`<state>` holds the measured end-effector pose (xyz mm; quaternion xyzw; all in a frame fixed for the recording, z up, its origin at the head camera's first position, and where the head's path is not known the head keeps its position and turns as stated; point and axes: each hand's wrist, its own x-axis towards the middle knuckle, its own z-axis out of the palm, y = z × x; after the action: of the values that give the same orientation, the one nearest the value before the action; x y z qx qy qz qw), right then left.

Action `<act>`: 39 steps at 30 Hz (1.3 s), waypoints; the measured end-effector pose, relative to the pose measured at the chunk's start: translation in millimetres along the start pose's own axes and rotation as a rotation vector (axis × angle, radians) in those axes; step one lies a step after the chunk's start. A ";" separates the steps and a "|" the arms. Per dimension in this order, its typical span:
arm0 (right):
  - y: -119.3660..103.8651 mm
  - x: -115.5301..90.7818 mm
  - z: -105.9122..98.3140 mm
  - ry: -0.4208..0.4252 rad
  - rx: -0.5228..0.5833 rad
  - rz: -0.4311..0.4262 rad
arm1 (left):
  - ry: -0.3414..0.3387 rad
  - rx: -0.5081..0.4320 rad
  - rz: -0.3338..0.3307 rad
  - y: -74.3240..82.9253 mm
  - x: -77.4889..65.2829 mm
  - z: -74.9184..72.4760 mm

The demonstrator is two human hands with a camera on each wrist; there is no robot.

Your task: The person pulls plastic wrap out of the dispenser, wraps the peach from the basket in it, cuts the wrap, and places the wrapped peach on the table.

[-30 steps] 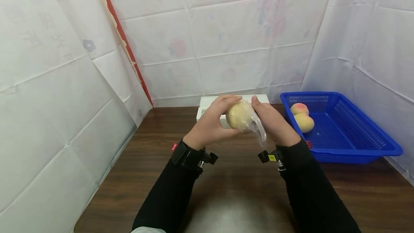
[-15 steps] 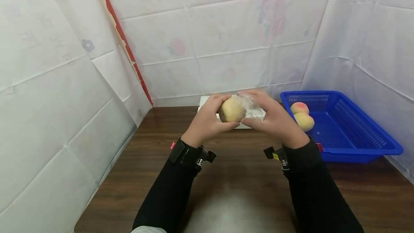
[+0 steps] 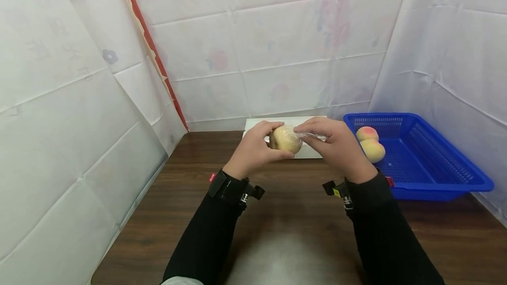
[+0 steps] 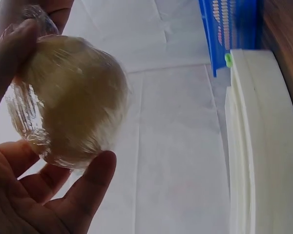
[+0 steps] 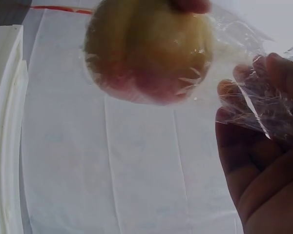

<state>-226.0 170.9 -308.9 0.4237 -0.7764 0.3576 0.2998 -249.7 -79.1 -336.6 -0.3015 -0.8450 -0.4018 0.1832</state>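
A yellow peach [image 3: 287,140] with a pink patch is wrapped in clear plastic film and held up over the table. My left hand [image 3: 253,147] grips it from the left, thumb below and fingers above and behind. Close up in the left wrist view, the peach [image 4: 80,102] has film drawn tight over its skin. On the other side my right hand [image 3: 336,146] pinches the loose end of the film, stretched out from the fruit. That loose plastic film [image 5: 256,100] lies bunched among the right fingers in the right wrist view.
Behind the hands, a white box [image 3: 306,153] stands on the brown wooden table [image 3: 190,214], partly hidden. At right, a blue plastic basket [image 3: 435,187] holds two peaches [image 3: 372,150] by its left side. White sheeting [image 3: 277,47] encloses the table's back and sides.
My right hand has shifted from beside the peach to its film, gathering the hanging loose part and now pinching it out to the right. My left hand keeps its grip, slightly further left.
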 end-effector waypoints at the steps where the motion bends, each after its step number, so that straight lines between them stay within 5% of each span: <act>1: -0.7 0.5 0.2 0.014 -0.002 -0.010 | 0.008 -0.025 -0.023 0.2 -0.1 -0.4; 9: -9.4 3.0 5.2 0.043 -0.011 -0.072 | 0.019 -0.199 -0.147 2.1 -1.4 -2.6; 21: -17.7 7.0 23.3 0.160 -0.091 -0.211 | 0.037 -0.514 -0.219 2.2 1.3 -0.5; 28: -20.2 8.9 25.9 0.224 -0.153 -0.298 | 0.041 -0.609 -0.251 3.9 2.2 -0.9; 39: -24.3 8.5 33.7 0.192 -0.162 -0.310 | 0.126 -0.949 -0.301 8.3 1.3 -4.8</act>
<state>-214.3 130.4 -314.1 0.4766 -0.6960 0.2822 0.4570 -244.9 -78.4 -328.2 -0.2015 -0.5904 -0.7813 0.0167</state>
